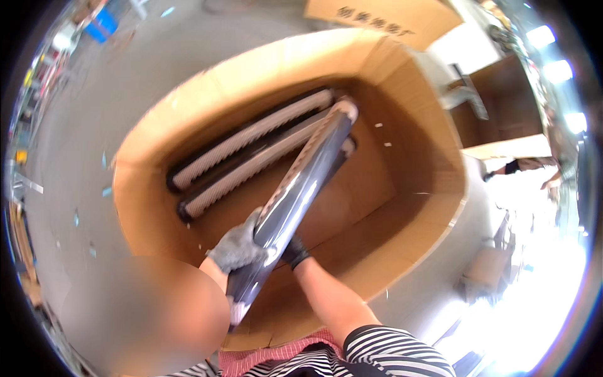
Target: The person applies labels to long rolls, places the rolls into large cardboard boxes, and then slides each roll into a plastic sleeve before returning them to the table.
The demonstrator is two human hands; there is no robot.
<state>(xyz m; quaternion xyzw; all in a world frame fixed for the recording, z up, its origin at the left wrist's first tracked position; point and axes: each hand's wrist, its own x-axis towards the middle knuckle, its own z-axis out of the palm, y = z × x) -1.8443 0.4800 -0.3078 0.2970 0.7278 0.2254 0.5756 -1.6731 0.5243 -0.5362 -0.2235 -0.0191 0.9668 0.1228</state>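
Observation:
I hold a long roll (301, 179) with a dark, glossy wrapping and a pale ribbed strip along one side. It slants over the inside of a large open carton (182, 94), its far end up toward the right. My left hand (239, 247), in a grey glove, is closed around the lower part of the roll. From the right, my gloved right hand (294, 252) grips its underside, its fingers mostly hidden. On the carton's floor lie two similar rolls, an upper roll (251, 139) and a lower roll (245, 166). A dark end (348, 147) pokes out beneath the held one.
A printed carton (383, 19) stands beyond the far rim. To the right are another open brown box (502, 100) and a person's arm (502, 171). A blue bin (100, 25) sits far left, and small pale blue scraps dot the grey floor (81, 163).

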